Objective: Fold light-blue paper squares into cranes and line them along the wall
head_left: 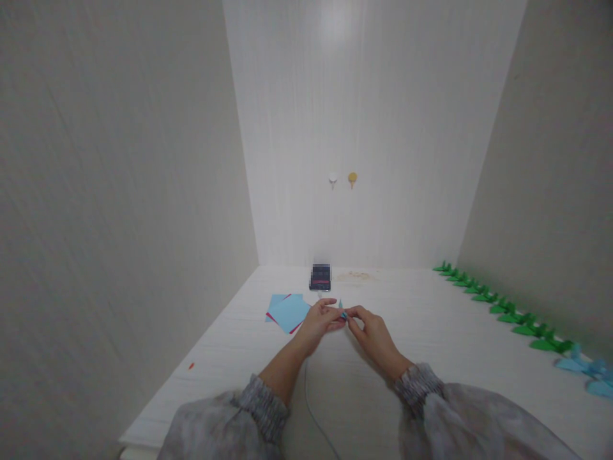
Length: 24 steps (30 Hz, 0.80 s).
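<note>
Between my two hands, just above the white table, is a small blue folded paper piece (343, 314) with one thin point sticking up. My left hand (319, 322) pinches it from the left, fingers closed around its side. From the right, the thumb and forefinger of my right hand (371, 329) grip its other edge. Much of the folded paper is hidden by my fingers. Left of my left hand lie blue paper sheets (290, 313), overlapping at angles, with red edges showing beneath.
A phone (320, 277) stands near the back wall, with a pale cable (311, 409) running to the front. Green folded paper figures (502, 310) line the right side, followed by blue ones (582, 367). An orange scrap (191, 366) lies left. Two hooks (352, 178) are on the wall.
</note>
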Each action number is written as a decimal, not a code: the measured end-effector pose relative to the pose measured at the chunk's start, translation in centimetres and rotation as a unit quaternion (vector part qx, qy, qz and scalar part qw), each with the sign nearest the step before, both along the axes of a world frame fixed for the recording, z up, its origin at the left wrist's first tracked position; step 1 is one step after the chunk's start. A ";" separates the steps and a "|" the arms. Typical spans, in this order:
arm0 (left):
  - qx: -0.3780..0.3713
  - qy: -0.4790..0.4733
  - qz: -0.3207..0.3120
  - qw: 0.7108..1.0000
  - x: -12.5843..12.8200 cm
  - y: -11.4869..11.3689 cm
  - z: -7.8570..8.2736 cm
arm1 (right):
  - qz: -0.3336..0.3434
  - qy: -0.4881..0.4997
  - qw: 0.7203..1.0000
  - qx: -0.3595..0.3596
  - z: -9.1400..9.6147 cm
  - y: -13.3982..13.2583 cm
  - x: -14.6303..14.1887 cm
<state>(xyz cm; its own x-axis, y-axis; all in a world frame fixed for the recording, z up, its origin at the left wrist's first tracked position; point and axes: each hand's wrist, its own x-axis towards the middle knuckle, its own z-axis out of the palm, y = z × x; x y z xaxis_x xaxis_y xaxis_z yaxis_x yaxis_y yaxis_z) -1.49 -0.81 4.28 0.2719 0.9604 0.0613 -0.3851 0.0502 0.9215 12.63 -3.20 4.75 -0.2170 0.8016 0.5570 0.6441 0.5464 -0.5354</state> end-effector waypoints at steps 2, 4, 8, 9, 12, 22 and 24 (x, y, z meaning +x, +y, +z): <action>0.002 -0.013 -0.005 1.000 0.0 -0.1 0.1 | 0.001 0.009 1.000 0.003 0.0 0.0 0.0; -0.001 -0.022 -0.008 1.000 -0.1 -0.2 0.2 | 0.000 0.019 1.000 0.008 0.0 0.0 0.1; 0.005 -0.032 -0.017 0.999 -0.1 -0.2 0.3 | -0.010 0.030 0.999 0.016 0.0 0.1 0.1; 0.007 -0.033 -0.018 0.999 -0.1 -0.2 0.3 | -0.013 0.030 0.999 0.018 -0.1 0.1 0.1; 0.002 -0.025 -0.035 0.999 -0.2 -0.1 0.0 | -0.015 0.028 0.999 0.030 -0.3 0.2 0.0; 0.044 0.029 -0.041 0.998 -0.1 0.0 -0.5 | 0.002 0.026 0.999 0.033 -0.6 0.3 -0.2; 0.056 0.047 -0.041 0.996 0.0 0.0 -0.6 | 0.002 0.015 0.998 0.053 -0.6 0.3 -0.2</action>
